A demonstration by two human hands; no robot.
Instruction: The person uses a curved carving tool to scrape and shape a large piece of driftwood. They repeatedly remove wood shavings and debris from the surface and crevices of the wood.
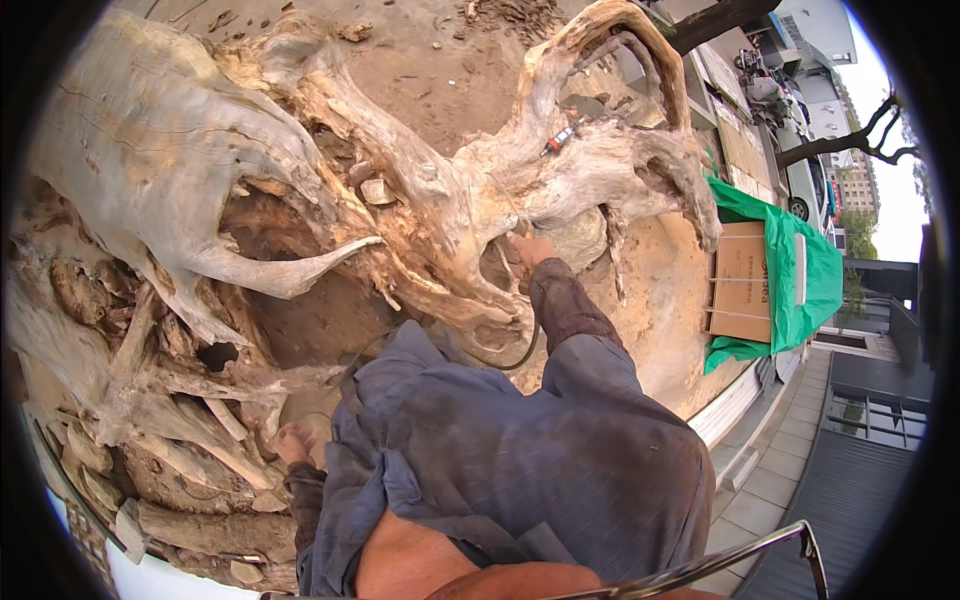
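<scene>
A huge pale, gnarled tree root (pixel 420 200) fills the view. I lean over it in a grey-blue shirt. My right hand (pixel 528 247) reaches into a hollow between two root arms, its fingers curled round the end of a thin dark hose (pixel 524 352) that loops back along my sleeve. My left hand (pixel 292 443) rests flat on a lower root branch at the left, fingers apart and holding nothing. A small tool with a red and silver body (pixel 562 137) lies on top of the root, well beyond my right hand.
Bare sandy ground (pixel 450 70) lies behind the root. At the right, a cardboard box (pixel 742 285) sits on a green tarp (pixel 810 270) beside a tiled pavement (pixel 790 470). Parked vehicles (pixel 805 185) and trees stand farther off. A metal bar (pixel 740 558) crosses the bottom edge.
</scene>
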